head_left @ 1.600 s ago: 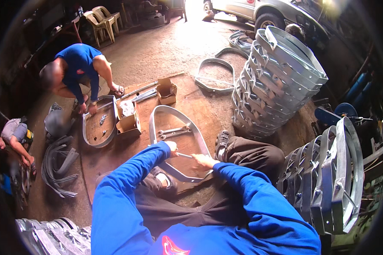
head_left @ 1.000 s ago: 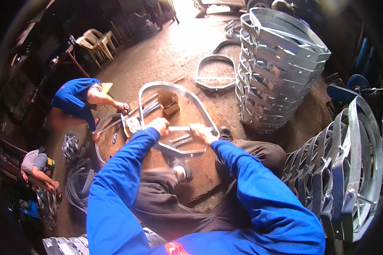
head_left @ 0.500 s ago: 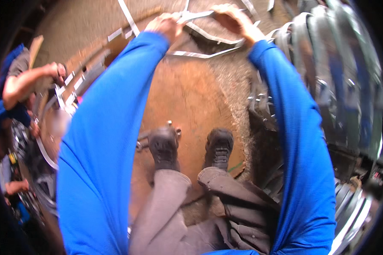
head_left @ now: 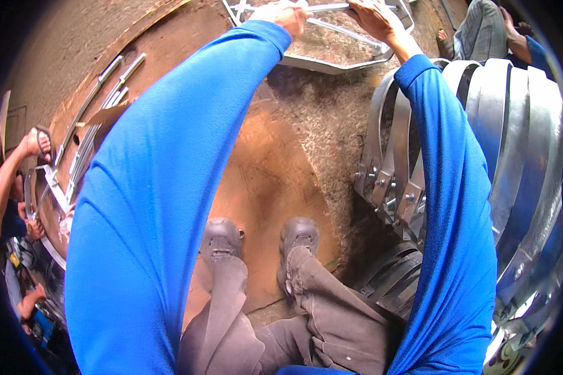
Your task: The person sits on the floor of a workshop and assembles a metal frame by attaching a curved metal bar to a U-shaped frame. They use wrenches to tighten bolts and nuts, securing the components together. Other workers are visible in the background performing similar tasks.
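Note:
At the top edge, my left hand [head_left: 284, 17] is closed around a bar of an angular metal frame [head_left: 331, 65] made of flat, light-grey strips. Farther right, my right hand [head_left: 378, 20] has its fingers curled on the same frame, near the other end of that bar. The frame is held out beyond my feet, and the upper edge of the view cuts off part of it. Both blue-sleeved arms are stretched forward.
Bent metal bands [head_left: 513, 119] with bolted ends stand in a row at right, with more bands [head_left: 394, 272] lower down. Metal strips [head_left: 100, 125] lie at left, near a co-worker's hand [head_left: 37, 144]. Another person's knee [head_left: 485, 31] shows at upper right. Brown sheet [head_left: 269, 169] lies underfoot.
The view has shifted, and my hands and the frame now sit higher and slightly farther right. My feet appear lower. A seated person's leg has come into view at upper right.

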Demonstrator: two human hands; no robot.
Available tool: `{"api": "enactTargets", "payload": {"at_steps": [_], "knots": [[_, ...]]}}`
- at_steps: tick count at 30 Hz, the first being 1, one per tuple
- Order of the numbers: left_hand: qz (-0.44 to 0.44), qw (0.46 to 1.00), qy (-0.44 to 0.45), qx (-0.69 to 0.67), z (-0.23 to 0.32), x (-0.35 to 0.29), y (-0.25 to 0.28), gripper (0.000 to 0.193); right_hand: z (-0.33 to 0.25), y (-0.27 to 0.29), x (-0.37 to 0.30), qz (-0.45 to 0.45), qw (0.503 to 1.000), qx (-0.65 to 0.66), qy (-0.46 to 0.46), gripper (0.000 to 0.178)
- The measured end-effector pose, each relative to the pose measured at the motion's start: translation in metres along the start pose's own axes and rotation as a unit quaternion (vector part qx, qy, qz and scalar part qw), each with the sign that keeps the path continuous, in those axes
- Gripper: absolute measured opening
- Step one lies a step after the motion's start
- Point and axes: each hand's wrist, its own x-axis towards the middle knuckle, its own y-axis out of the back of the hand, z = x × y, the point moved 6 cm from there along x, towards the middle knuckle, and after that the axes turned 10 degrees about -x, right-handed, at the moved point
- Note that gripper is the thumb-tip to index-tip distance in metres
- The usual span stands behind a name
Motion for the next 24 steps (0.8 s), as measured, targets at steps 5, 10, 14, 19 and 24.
{"api": "enactTargets", "payload": {"at_steps": [5, 10, 14, 19, 24], "knots": [[-0.020, 0.996, 0.050, -0.069, -0.023, 0.056, -0.054, 0.035, 0.026, 0.048, 0.010, 0.270, 0.912, 0.090, -0.297, 0.023], [0.052, 0.988, 0.012, -0.145, 0.004, 0.076, -0.067, 0.036, 0.053, 0.092, -0.015, 0.094, 0.972, -0.167, -0.135, 0.026], [-0.003, 0.983, -0.010, -0.183, 0.011, 0.068, -0.076, 0.032, 0.049, 0.085, -0.013, 0.048, 0.879, -0.473, 0.039, 0.020], [0.015, 0.992, -0.034, -0.119, 0.009, 0.048, -0.060, 0.029, 0.066, 0.064, 0.011, -0.102, 0.618, -0.739, -0.249, 0.030], [0.236, 0.972, 0.017, -0.014, 0.002, -0.003, 0.017, 0.041, -0.030, -0.035, -0.070, 0.277, 0.721, -0.633, -0.052, 0.024]]}}
